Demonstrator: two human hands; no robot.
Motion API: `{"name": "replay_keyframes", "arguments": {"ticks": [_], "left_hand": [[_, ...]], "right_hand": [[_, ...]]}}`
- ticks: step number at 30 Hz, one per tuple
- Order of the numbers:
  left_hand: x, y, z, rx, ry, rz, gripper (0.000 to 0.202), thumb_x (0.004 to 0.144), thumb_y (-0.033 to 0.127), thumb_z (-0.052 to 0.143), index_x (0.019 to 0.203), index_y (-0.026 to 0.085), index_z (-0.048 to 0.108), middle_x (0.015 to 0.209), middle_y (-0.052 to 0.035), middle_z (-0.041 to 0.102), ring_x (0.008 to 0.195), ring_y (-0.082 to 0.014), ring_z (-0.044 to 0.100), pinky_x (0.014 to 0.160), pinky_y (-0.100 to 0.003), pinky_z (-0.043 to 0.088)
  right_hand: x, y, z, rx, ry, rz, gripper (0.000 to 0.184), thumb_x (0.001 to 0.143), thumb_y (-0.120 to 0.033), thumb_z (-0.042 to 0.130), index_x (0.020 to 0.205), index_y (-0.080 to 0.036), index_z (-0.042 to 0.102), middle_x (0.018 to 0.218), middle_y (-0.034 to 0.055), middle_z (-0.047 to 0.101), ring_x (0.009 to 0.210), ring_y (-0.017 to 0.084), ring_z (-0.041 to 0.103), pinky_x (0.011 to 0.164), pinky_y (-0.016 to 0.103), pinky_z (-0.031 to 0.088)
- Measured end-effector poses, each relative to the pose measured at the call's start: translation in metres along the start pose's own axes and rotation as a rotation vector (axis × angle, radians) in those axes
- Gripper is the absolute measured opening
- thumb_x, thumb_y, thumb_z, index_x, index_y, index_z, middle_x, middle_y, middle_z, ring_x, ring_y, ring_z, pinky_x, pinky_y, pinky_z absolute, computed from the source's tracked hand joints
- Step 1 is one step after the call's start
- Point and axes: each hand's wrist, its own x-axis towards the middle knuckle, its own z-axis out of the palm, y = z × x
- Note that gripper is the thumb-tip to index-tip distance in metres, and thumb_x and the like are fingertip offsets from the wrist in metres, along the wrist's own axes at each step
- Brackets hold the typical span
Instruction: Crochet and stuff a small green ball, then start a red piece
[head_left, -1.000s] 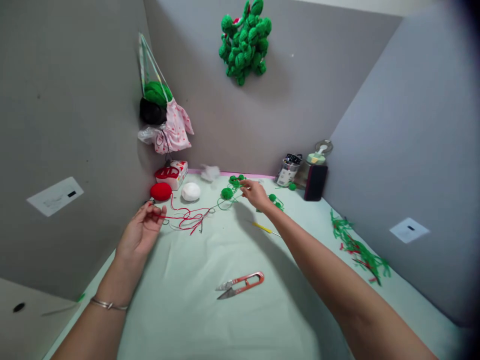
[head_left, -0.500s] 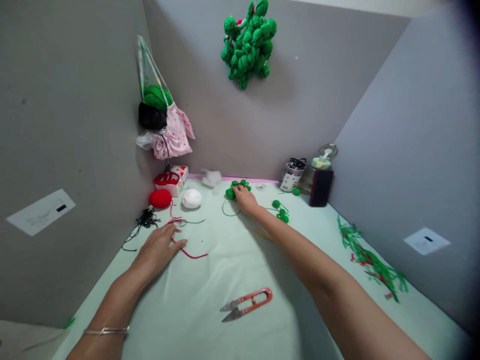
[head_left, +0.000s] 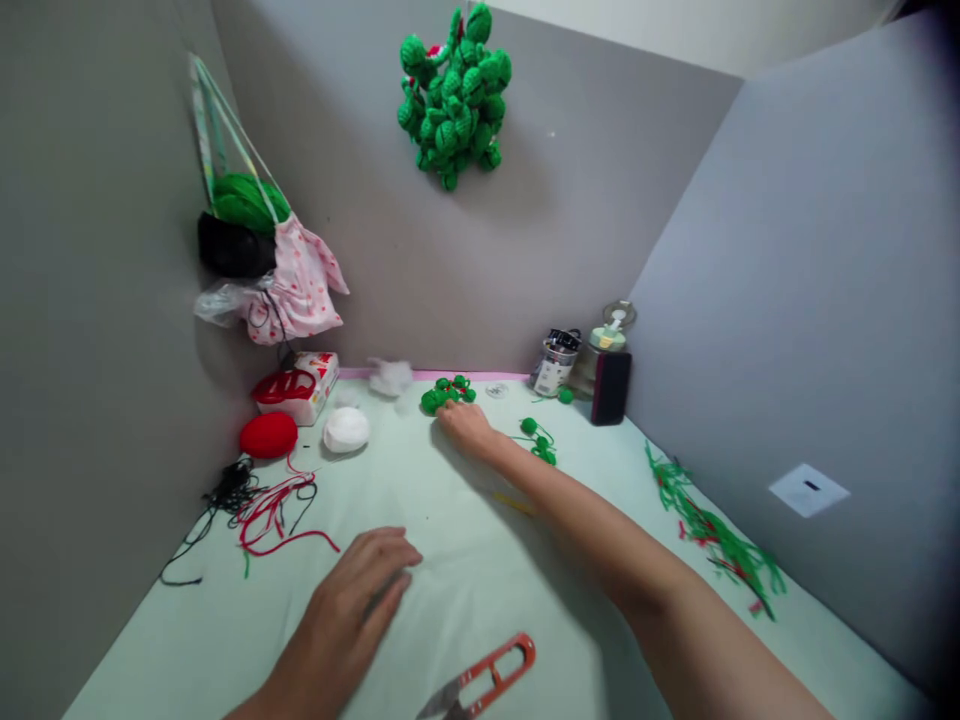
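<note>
My right hand reaches to the back of the table. Its fingers are curled at the front edge of a small pile of green crocheted pieces, touching it; what they pinch is hidden. My left hand hovers low over the front middle of the table, fingers stretched out and holding nothing. Orange-handled thread snips lie to its right, cut off by the lower edge. Loose red yarn lies to its left. More green crocheted pieces with a yarn tail rest right of my right wrist.
At the back left are a red yarn ball, a white yarn ball, stuffing and black yarn. A can and a phone stand back right. Green yarn scraps line the right edge. Green crochet pieces hang above.
My left hand has left the red yarn and come nearer and to the right. My right hand has drawn back from atop the green pile to its front edge. The view has shifted right.
</note>
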Motion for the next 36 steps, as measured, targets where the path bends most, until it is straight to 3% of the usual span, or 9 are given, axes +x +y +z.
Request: {"name": "replay_keyframes", "arguments": {"ticks": [3, 7, 11, 19, 23, 27, 30, 33, 36], "left_hand": [[0.004, 0.006, -0.003, -0.009, -0.008, 0.031, 0.02, 0.098, 0.013, 0.057, 0.107, 0.025, 0.071, 0.108, -0.0061, 0.078, 0.109, -0.0205, 0.074, 0.092, -0.026, 0.061], [0.006, 0.003, -0.006, -0.042, -0.019, 0.051, 0.024, 0.098, 0.008, 0.055, 0.109, 0.024, 0.068, 0.102, -0.0069, 0.077, 0.106, -0.0208, 0.074, 0.091, -0.027, 0.061], [0.006, 0.0, -0.004, -0.091, -0.026, 0.079, 0.028, 0.097, 0.004, 0.053, 0.112, 0.024, 0.065, 0.101, -0.008, 0.076, 0.103, -0.0216, 0.073, 0.089, -0.029, 0.062], [0.008, -0.006, -0.001, -0.093, 0.011, 0.127, 0.031, 0.091, -0.003, 0.053, 0.107, 0.021, 0.064, 0.093, -0.0076, 0.073, 0.091, -0.0202, 0.071, 0.08, -0.027, 0.061], [0.002, -0.013, 0.004, -0.064, -0.037, 0.102, 0.029, 0.092, -0.002, 0.052, 0.105, 0.02, 0.064, 0.091, -0.008, 0.073, 0.084, -0.019, 0.07, 0.074, -0.026, 0.06], [0.003, -0.013, 0.007, -0.056, -0.022, 0.106, 0.033, 0.089, -0.005, 0.048, 0.104, 0.02, 0.064, 0.088, -0.0086, 0.074, 0.08, -0.0192, 0.07, 0.071, -0.028, 0.06], [0.005, -0.012, 0.009, -0.064, 0.026, 0.124, 0.034, 0.087, -0.005, 0.047, 0.103, 0.021, 0.064, 0.084, -0.0074, 0.074, 0.076, -0.0189, 0.07, 0.068, -0.027, 0.06], [0.003, -0.015, 0.011, -0.062, 0.014, 0.118, 0.036, 0.085, -0.005, 0.047, 0.102, 0.022, 0.064, 0.084, -0.0063, 0.075, 0.076, -0.019, 0.071, 0.067, -0.027, 0.06], [0.0, -0.019, 0.011, -0.035, -0.018, 0.13, 0.035, 0.086, -0.003, 0.049, 0.103, 0.023, 0.064, 0.086, -0.006, 0.076, 0.079, -0.0197, 0.074, 0.072, -0.027, 0.062]], "right_hand": [[0.028, 0.001, -0.008, -0.011, 0.028, 0.025, 0.036, 0.101, -0.036, 0.066, 0.132, -0.018, 0.063, 0.133, 0.0109, 0.066, 0.112, 0.026, 0.069, 0.094, 0.047, 0.061], [0.06, -0.023, -0.007, -0.011, 0.107, -0.042, 0.037, 0.101, -0.036, 0.066, 0.132, -0.018, 0.063, 0.134, 0.0111, 0.065, 0.113, 0.026, 0.068, 0.095, 0.048, 0.06], [0.082, -0.036, -0.005, 0.004, 0.1, -0.089, 0.037, 0.1, -0.036, 0.067, 0.132, -0.018, 0.062, 0.134, 0.0112, 0.065, 0.113, 0.026, 0.069, 0.094, 0.048, 0.06], [0.13, -0.014, -0.037, 0.078, 0.28, 0.016, 0.034, 0.102, -0.036, 0.065, 0.131, -0.02, 0.064, 0.136, 0.0111, 0.065, 0.114, 0.025, 0.068, 0.096, 0.047, 0.06], [0.152, -0.008, -0.045, 0.132, 0.257, -0.04, 0.036, 0.101, -0.036, 0.066, 0.132, -0.019, 0.063, 0.134, 0.0109, 0.066, 0.112, 0.025, 0.069, 0.094, 0.047, 0.061], [0.162, -0.022, -0.043, 0.165, 0.288, -0.109, 0.036, 0.103, -0.032, 0.062, 0.136, -0.019, 0.061, 0.135, 0.0115, 0.065, 0.115, 0.025, 0.067, 0.097, 0.047, 0.059], [0.16, -0.051, -0.028, 0.187, 0.242, -0.282, 0.043, 0.102, -0.012, 0.053, 0.143, -0.024, 0.058, 0.136, 0.0106, 0.064, 0.117, 0.021, 0.065, 0.099, 0.036, 0.052], [0.156, -0.077, -0.013, 0.181, 0.152, -0.407, 0.039, 0.091, -0.009, 0.068, 0.127, -0.024, 0.07, 0.124, 0.0085, 0.07, 0.113, 0.022, 0.065, 0.096, 0.034, 0.049], [0.156, -0.079, -0.016, 0.166, 0.166, -0.368, 0.021, 0.097, -0.013, 0.059, 0.111, -0.019, 0.074, 0.11, 0.0107, 0.072, 0.112, 0.026, 0.062, 0.1, 0.039, 0.045]]}}
